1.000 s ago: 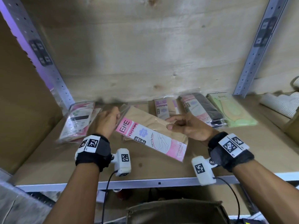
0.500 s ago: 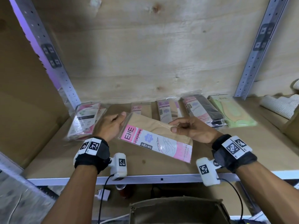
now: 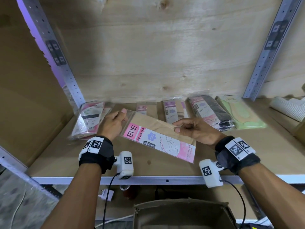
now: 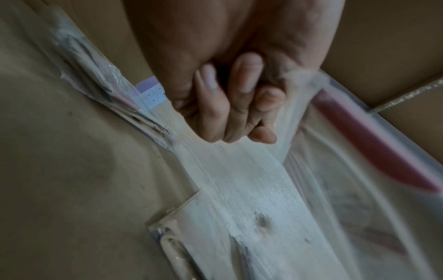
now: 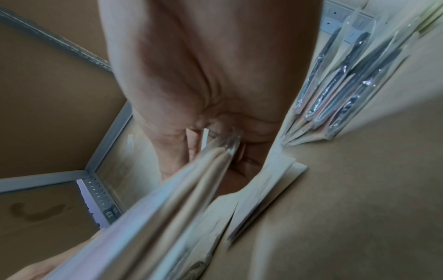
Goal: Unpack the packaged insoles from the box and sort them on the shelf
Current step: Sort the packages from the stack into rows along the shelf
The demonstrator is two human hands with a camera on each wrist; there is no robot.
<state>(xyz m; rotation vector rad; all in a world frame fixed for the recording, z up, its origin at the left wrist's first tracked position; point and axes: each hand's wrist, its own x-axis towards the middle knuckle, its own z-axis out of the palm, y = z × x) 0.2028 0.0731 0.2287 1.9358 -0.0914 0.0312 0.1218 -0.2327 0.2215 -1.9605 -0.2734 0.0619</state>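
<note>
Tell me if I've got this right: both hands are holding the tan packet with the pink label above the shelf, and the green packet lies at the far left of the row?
Not quite. The green packet lies at the row's far right, as the head view shows. The rest stands: left hand and right hand hold the tan packet above the shelf.

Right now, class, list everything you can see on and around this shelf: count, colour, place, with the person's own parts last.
Held packet: one, beige with pink label, above the shelf.
Shelf packets: five groups in a back row; pink-white, two beige, black-pink, green.
Shelf: one, brown board, metal front edge.
Box: one, brown cardboard, below the shelf.
Left hand: fingers pinch the packet's left end.
Right hand: fingers pinch its right edge.
</note>
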